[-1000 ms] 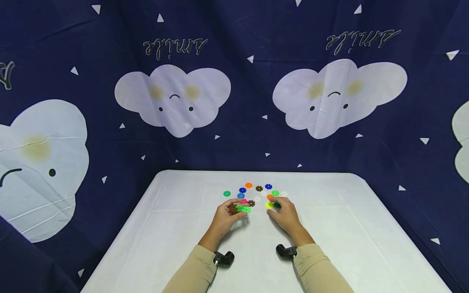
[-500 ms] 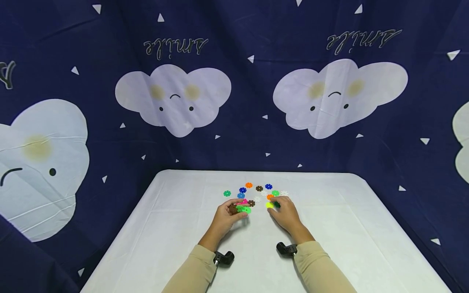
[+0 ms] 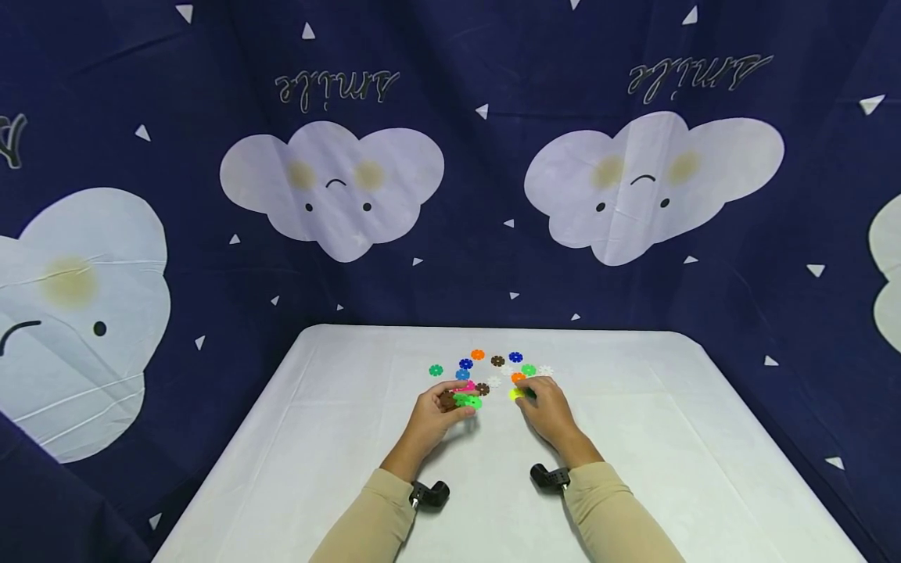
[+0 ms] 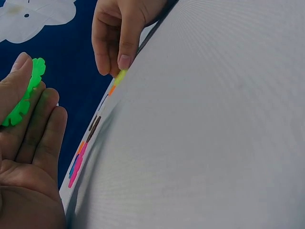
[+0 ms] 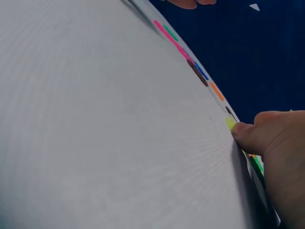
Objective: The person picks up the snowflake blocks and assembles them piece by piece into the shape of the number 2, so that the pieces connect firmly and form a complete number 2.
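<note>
In the head view my left hand (image 3: pixel 431 416) holds a joined chain of plastic snowflake discs, brown (image 3: pixel 447 401) at one end and bright green (image 3: pixel 468 401) at the other. The left wrist view has the thumb pressing the green discs (image 4: pixel 29 93) against the fingers, raised over the table. My right hand (image 3: pixel 551 413) is low at the tabletop, thumb and fingertips pinching the edge of a yellow snowflake disc (image 3: pixel 516 394). In the right wrist view the thumb covers part of that yellow disc (image 5: pixel 230 123). A dark green disc (image 5: pixel 256 168) lies beneath this hand.
Loose snowflake discs lie scattered beyond the hands on the white table (image 3: pixel 338 438): orange (image 3: pixel 478 355), blue (image 3: pixel 516 357), brown (image 3: pixel 497 361), teal (image 3: pixel 436 371), pink (image 3: pixel 470 385) and white (image 3: pixel 545 371). A dark blue cloud-print curtain (image 3: pixel 486 281) stands behind the table's far edge.
My right thumb has moved up and onto the yellow disc, narrowing the space between thumb and fingers. My left hand stays in place with its chain.
</note>
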`<state>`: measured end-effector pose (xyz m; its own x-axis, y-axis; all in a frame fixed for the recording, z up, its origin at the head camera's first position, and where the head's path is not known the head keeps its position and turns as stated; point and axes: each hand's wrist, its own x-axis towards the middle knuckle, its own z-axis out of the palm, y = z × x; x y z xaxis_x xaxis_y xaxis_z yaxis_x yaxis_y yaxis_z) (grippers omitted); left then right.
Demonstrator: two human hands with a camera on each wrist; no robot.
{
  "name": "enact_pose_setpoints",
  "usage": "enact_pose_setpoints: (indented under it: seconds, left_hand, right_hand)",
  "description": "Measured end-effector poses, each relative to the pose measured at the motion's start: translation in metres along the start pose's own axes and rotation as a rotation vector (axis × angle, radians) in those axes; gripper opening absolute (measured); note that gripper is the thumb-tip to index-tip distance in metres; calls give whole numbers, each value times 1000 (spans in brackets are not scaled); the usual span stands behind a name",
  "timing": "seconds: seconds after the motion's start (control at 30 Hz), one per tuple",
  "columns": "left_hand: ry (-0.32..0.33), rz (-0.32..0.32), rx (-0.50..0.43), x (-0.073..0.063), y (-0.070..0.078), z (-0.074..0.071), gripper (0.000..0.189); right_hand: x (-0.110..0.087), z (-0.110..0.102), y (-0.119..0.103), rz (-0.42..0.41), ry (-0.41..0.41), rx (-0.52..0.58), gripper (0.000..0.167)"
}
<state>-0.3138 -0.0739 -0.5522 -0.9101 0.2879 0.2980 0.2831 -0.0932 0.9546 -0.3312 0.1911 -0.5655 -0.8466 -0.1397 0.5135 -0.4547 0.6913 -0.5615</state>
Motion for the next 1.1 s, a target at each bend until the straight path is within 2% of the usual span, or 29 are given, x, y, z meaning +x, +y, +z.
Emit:
enact_pose_setpoints:
  seconds: [0.4,0.83,1.1]
  left_hand:
    - [-6,4,-2,1,-2,-2,54]
    - [-7,-13,-9,1,-1,-2,55]
    - [-29,25,-42,2,-3,-2,53]
  right_hand:
    - [-1,0,-5,11,57,97,34]
    - [-4,3,-6,-78,157,155,31]
    - [-8,5,-12,-101,199,220,31]
